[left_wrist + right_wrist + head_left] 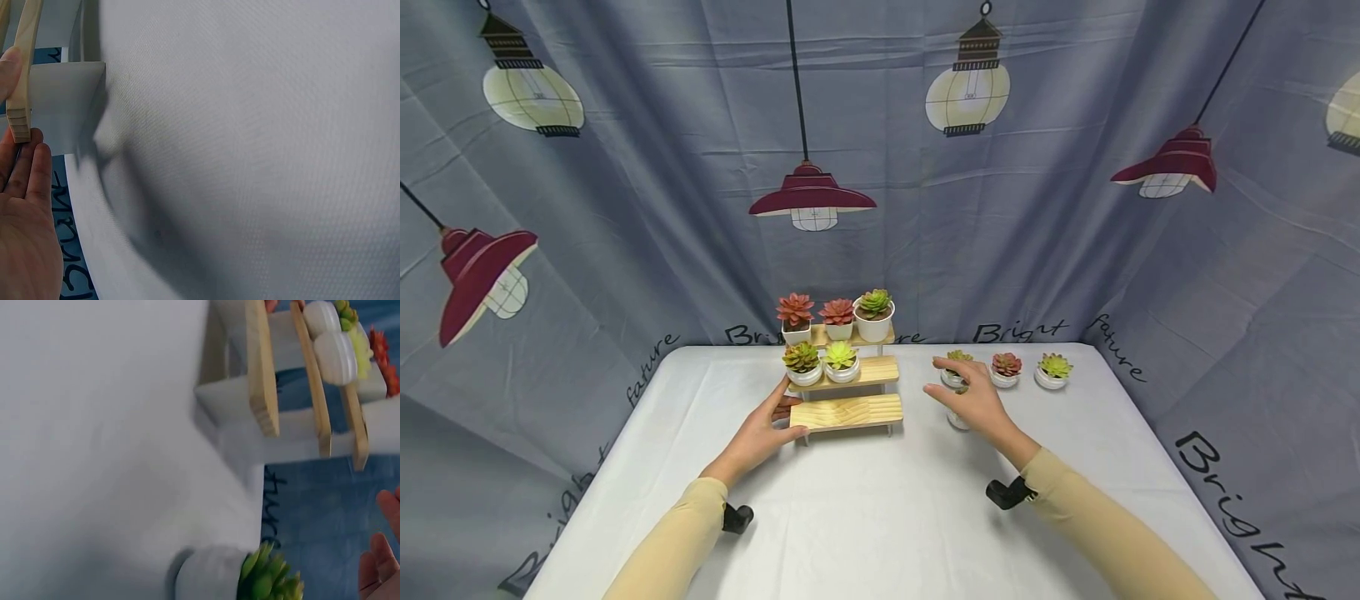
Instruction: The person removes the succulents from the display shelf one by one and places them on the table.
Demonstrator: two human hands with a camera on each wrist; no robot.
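Observation:
A three-step wooden plant stand (850, 410) with white supports holds several potted succulents. My left hand (758, 437) grips the left end of its lowest shelf, thumb at the front edge and fingers behind; the left wrist view shows the fingertips (37, 134) at the shelf's end. My right hand (976, 404) hovers right of the stand with thumb and fingers spread, nothing between them. Below it a white-potted succulent (958, 421) is mostly hidden by the hand; the right wrist view shows a green succulent (265, 575) in a white pot, apart from the fingers.
Behind my right hand stands another green succulent (953, 377), then a red one (1006, 369) and a light green one (1054, 371) farther right. Two succulents sit left on the middle shelf (878, 371); three fill the top one. A grey-blue curtain (880, 250) hangs behind the white table (865, 517).

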